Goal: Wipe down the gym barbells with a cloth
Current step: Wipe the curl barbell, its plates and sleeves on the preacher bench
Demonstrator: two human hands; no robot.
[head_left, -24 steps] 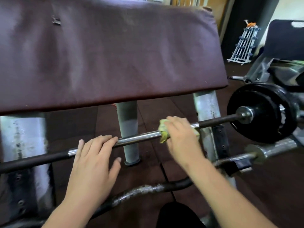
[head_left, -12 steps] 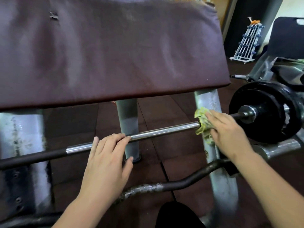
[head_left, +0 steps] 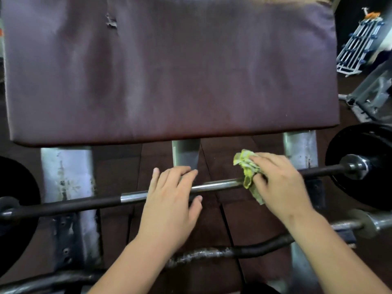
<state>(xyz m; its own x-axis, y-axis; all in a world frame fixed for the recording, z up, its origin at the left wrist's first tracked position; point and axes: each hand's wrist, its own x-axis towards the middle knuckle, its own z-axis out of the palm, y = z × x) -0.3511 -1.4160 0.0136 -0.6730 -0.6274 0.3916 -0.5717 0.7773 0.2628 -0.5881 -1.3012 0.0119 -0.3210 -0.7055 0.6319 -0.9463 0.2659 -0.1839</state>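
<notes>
Right hand (head_left: 280, 185) around cloth (head_left: 246, 164) on barbell (head_left: 216, 185)

Yellow cloth (head_left: 247, 167) on barbell (head_left: 216, 184), right hand (head_left: 282, 184)

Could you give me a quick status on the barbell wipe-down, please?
Left hand rests open on the barbell. Right hand grips cloth against the bar. Weight plate ahead at the right end.

I was looking into a gym: a worn maroon padded bench (head_left: 169, 71) filled the upper frame, a barbell (head_left: 63, 206) with a black weight plate (head_left: 371, 145) crossed the middle, and an equipment rack (head_left: 358, 43) stood upper right.
</notes>
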